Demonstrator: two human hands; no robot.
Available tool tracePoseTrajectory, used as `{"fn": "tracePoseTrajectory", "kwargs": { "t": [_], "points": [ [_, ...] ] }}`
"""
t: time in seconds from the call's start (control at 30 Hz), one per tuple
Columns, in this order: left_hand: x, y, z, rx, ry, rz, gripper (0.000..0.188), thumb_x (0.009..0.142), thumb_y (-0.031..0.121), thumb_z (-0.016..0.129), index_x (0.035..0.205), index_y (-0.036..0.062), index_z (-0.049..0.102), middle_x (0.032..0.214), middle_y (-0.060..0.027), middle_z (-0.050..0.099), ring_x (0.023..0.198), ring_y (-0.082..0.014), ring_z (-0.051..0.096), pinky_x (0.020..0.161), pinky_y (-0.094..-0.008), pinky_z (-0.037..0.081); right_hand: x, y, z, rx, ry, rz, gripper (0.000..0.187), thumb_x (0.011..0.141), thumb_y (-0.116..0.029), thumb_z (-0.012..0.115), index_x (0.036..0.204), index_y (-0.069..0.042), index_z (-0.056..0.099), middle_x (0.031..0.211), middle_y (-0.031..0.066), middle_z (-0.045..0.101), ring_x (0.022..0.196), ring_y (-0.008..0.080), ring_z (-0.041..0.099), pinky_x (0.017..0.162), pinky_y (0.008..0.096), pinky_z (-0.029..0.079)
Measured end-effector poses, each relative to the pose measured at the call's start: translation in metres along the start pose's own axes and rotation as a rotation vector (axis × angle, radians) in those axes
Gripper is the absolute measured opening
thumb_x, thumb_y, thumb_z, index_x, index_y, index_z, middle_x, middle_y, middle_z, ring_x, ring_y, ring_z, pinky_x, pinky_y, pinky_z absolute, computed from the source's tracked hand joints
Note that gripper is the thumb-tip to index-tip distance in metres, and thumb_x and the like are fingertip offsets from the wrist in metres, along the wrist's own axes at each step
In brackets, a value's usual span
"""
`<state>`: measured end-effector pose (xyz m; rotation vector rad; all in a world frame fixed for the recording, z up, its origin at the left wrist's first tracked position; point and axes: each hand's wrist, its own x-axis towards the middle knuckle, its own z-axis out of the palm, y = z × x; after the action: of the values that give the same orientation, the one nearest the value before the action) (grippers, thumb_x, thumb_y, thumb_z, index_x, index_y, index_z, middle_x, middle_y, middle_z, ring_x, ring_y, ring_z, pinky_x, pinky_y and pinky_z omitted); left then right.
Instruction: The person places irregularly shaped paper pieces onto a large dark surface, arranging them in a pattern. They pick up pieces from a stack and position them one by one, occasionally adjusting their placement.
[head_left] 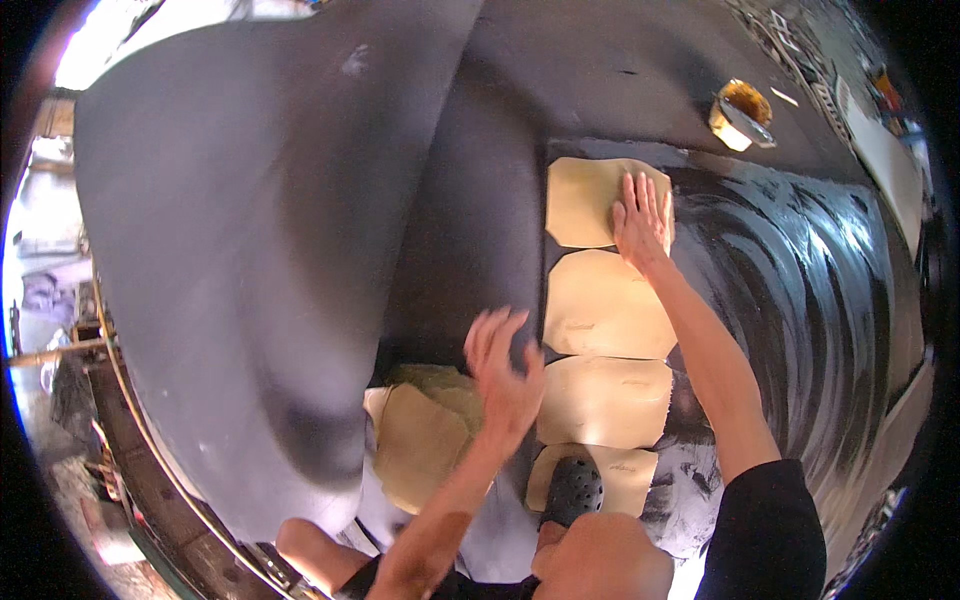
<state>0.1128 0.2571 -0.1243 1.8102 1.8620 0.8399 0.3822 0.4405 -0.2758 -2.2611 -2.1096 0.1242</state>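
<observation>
My right hand (643,222) lies flat, fingers stretched, on the right part of a tan sheet (580,200) with clipped corners. This sheet is the farthest in a column of several similar tan pieces, laid edge to edge on a large dark sheet (465,240). Below it come a second tan piece (605,310) and a third (600,400). My left hand (505,375) is raised near the column's left side, fingers apart and slightly blurred, holding nothing. Beside it is a loose pile of tan pieces (415,445), partly covered by my left forearm.
A glossy wet coating with curved streaks (800,270) covers the dark surface on the right. A small tub (742,112) with brownish residue stands at the far right. My black clog (573,488) rests on the nearest tan piece. A big dark flap (250,250) curves up at left.
</observation>
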Motion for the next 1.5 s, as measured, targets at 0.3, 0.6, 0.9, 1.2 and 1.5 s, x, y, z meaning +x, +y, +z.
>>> {"fn": "tracePoseTrajectory", "kwargs": {
  "t": [0.3, 0.6, 0.9, 1.2, 1.5],
  "points": [
    [-0.23, -0.106, -0.15, 0.09, 0.92, -1.603, 0.083, 0.1, 0.052, 0.074, 0.16, 0.003, 0.044, 0.16, -0.0177, 0.045, 0.148, -0.0376, 0.042, 0.125, -0.0537, 0.034, -0.17, -0.156, -0.062, 0.643, -0.55, -0.376, 0.095, 0.104, -0.068, 0.059, 0.169, -0.003, 0.035, 0.171, 0.027, 0.039, 0.158, 0.0461, 0.038, 0.131, 0.0561, 0.03],
    [-0.303, -0.197, -0.145, -1.451, 0.363, -1.233, 0.091, 0.098, 0.058, 0.079, 0.167, 0.0125, 0.041, 0.17, -0.0085, 0.044, 0.154, -0.0296, 0.044, 0.129, -0.0491, 0.036, -0.224, -0.296, -0.051, 0.487, -0.96, -0.261, 0.15, 0.065, -0.091, 0.081, 0.164, 0.011, 0.034, 0.162, 0.0359, 0.045, 0.149, 0.0491, 0.049, 0.124, 0.0521, 0.043],
    [-0.297, -0.202, -0.15, -1.422, 0.156, -1.123, 0.09, 0.101, 0.059, 0.072, 0.168, 0.0108, 0.039, 0.172, -0.0104, 0.041, 0.154, -0.0302, 0.044, 0.129, -0.0492, 0.034, -0.241, -0.302, -0.096, 0.612, -0.916, -0.156, 0.141, 0.062, -0.078, 0.094, 0.165, 0.001, 0.038, 0.154, 0.0243, 0.058, 0.146, 0.0397, 0.055, 0.122, 0.0493, 0.046],
    [-0.313, -0.23, -0.174, -1.62, 0.024, -1.024, 0.088, 0.101, 0.059, 0.07, 0.168, 0.0092, 0.039, 0.17, -0.0098, 0.043, 0.154, -0.0301, 0.043, 0.128, -0.0495, 0.034, -0.287, -0.348, -0.182, 0.667, -0.835, -0.052, 0.096, 0.061, -0.067, 0.099, 0.124, 0.002, 0.078, 0.113, 0.0209, 0.08, 0.107, 0.0338, 0.077, 0.096, 0.0453, 0.061],
    [-0.282, -0.204, -0.205, -1.494, -0.296, -0.678, 0.089, 0.103, 0.056, 0.069, 0.169, 0.008, 0.034, 0.168, -0.0135, 0.045, 0.152, -0.0325, 0.046, 0.129, -0.0522, 0.036, -0.432, -0.286, -0.293, 0.753, -0.239, 0.251, 0.092, 0.072, -0.075, 0.088, 0.125, 0.0, 0.078, 0.102, 0.0207, 0.082, 0.1, 0.0342, 0.079, 0.091, 0.0477, 0.062]
  ]
}}
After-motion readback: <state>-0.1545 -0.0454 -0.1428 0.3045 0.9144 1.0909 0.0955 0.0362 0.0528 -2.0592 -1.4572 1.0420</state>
